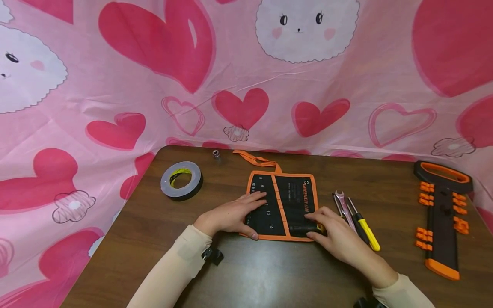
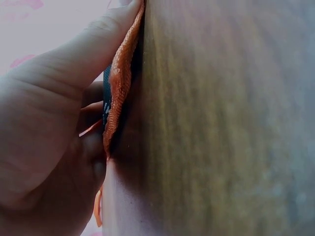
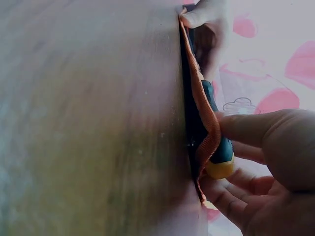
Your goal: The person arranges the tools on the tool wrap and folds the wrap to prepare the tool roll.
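— What are your hands doing right now?

— I'm pressing my left hand (image 1: 231, 216) flat, fingers straight, on the black fabric tool roll with orange trim (image 1: 283, 205), which is lying open near the middle of the brown wooden worktop (image 1: 269, 273). I judge that's pinning it so it isn't sliding.

— And the right?

— My right hand (image 1: 339, 239) is curling its grip round a dark-handled tool with a yellow end (image 3: 219, 157) at the roll's near edge, seemingly at a pocket.

— Anything else about?

— A wrench and yellow screwdriver (image 1: 358, 220) are lying just right of the roll, a grey tape roll (image 1: 182, 180) towards the far left corner, and an orange-and-black tool rack (image 1: 443, 214) by the right edge.
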`<state>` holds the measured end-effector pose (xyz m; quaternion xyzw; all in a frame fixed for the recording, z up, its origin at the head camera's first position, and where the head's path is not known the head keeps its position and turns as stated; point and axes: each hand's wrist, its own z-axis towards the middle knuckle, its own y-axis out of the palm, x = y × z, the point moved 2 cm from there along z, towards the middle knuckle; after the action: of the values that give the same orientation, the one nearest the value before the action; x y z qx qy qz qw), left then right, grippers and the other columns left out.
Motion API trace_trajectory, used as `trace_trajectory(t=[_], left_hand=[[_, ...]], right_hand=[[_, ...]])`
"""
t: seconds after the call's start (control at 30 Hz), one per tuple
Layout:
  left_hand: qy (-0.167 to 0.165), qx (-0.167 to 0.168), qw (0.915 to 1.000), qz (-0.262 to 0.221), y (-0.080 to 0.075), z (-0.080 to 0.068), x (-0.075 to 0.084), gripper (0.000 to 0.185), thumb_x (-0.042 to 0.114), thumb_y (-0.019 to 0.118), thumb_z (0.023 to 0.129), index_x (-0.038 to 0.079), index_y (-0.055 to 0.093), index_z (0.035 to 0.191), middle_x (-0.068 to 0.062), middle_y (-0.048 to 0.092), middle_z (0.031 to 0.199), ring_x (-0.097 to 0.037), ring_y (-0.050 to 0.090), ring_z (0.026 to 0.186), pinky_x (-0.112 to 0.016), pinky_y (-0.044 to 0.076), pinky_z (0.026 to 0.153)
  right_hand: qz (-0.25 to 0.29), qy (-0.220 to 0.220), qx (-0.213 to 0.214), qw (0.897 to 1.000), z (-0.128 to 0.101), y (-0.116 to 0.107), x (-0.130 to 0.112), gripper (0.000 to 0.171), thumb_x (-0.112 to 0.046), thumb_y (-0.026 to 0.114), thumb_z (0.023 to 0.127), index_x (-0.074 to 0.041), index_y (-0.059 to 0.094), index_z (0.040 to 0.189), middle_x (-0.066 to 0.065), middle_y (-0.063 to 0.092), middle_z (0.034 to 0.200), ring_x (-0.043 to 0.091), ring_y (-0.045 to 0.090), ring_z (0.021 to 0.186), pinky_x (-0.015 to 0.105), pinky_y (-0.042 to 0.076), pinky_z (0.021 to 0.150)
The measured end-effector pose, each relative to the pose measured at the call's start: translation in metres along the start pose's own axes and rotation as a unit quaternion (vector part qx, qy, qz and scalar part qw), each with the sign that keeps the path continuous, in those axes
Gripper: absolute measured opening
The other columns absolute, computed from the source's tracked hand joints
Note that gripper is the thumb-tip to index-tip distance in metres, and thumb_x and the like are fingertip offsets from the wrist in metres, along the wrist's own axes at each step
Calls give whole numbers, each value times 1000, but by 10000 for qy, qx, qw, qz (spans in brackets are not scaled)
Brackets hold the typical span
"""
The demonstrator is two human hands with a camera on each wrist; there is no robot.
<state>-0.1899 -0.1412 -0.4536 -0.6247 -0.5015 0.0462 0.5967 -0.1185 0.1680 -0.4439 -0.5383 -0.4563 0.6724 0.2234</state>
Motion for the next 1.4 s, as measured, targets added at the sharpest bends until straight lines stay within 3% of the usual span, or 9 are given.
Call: trace_trajectory(t=[0.1,0.23,0.53,0.8,1.07,1.4], left_hand=[[-8,-1,10000,11,0,0,-1,105,54,89,86,24,35,171,12,15,183,-19,14,170,-52,25,136],[-16,-23,10000,15,1,1,-2,105,55,88,86,24,34,171,12,14,183,-19,13,170,-52,24,136],[23,-8,10000,-2,1,2,-2,105,54,88,87,23,35,171,11,15,183,-19,13,170,-53,23,136],[26,-8,10000,-40,1,2,-1,105,53,88,86,23,34,171,10,15,183,-19,12,170,-52,23,136],[-6,-26,10000,-15,1,2,-1,105,53,88,87,23,35,171,10,15,183,-19,13,170,-52,24,136],[40,-3,10000,-16,1,1,0,105,52,89,87,21,34,171,9,16,183,-18,13,170,-51,24,136]], right_hand=[[25,61,13,10000,0,-1,0,33,-25,87,93,-12,78,121,0,69,115,16,66,102,47,60,92],[-52,-97,56,9999,0,-2,2,22,-23,85,94,-15,80,114,-5,71,107,10,64,96,40,60,86],[-273,-382,125,9988,-2,-1,1,21,-22,80,98,-15,83,118,-6,73,110,16,66,102,43,59,87],[-200,-150,-18,9997,0,-1,-1,32,-26,82,98,-11,78,126,0,72,116,13,65,99,43,60,86],[-122,-121,5,9999,-1,-2,-2,22,-22,86,94,-15,80,114,-3,71,110,9,58,91,33,56,80],[-353,-361,-21,9987,-1,0,-2,21,-22,78,100,-14,82,119,-3,74,111,17,66,103,46,60,90]])
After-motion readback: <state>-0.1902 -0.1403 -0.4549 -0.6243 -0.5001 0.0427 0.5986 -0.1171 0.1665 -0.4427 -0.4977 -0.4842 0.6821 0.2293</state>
